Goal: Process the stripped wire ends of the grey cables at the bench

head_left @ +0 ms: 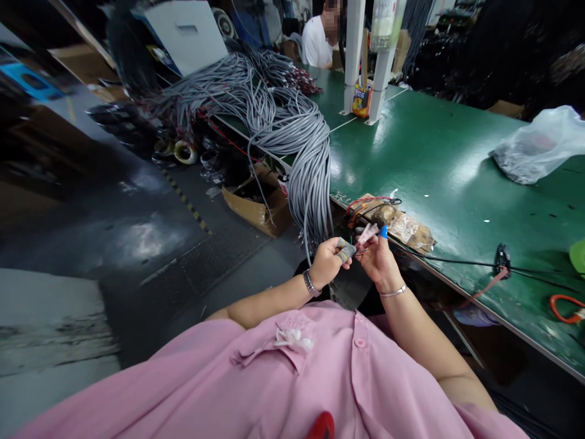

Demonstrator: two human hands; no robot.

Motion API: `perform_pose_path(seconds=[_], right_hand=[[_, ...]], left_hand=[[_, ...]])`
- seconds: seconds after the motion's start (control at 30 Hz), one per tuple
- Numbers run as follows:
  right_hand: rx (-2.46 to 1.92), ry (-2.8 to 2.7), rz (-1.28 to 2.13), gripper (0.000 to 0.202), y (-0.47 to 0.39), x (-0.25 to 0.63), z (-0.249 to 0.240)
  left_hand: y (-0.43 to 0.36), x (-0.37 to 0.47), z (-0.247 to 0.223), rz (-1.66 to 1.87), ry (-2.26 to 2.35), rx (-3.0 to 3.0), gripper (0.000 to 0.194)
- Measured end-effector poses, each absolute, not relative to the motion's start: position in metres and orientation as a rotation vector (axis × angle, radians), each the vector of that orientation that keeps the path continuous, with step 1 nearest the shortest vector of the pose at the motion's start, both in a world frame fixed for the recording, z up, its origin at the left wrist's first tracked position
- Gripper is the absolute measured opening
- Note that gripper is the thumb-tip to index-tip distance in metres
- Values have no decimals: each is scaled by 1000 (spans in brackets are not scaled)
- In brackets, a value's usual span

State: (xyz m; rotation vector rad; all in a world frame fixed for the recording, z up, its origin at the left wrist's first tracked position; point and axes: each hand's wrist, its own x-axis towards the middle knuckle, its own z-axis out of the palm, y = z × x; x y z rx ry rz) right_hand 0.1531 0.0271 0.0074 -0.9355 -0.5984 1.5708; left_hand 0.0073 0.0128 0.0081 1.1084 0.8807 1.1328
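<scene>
My left hand, with grey covers on its fingertips, is closed in a pinch on thin coloured wires in front of my body. Close beside it, my right hand has a blue cover on the thumb. Its fingers are closed on small pale, translucent pieces at the wires; their exact kind is too small to tell. A thick bundle of grey cables hangs over the table edge just beyond my left hand. Behind my right hand lies a tape-wrapped board with wires and a brownish lump on it.
The green table carries a plastic bag, a black clip-like piece and an orange-handled tool. White posts rise from it. A cardboard box stands below the cables. Another person sits at the far side.
</scene>
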Motion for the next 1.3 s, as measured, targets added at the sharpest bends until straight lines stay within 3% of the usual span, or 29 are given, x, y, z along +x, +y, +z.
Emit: perform_pose_path(seconds=[0.23,0.43,0.67,1.3], right_hand=[[-896,-555,1640,50,28,163,8],[-921,-571,1598,34,29,162,15],[-975,-581,1579,38,28,155,16],[-937,-469,1612,45,26,156,13]], left_hand=[[6,-5,10,1077,768,1064,30],[26,-6,10,914,533,846,34],[47,0,6,782,396,686,22],[41,3,-6,690,353,670,18]])
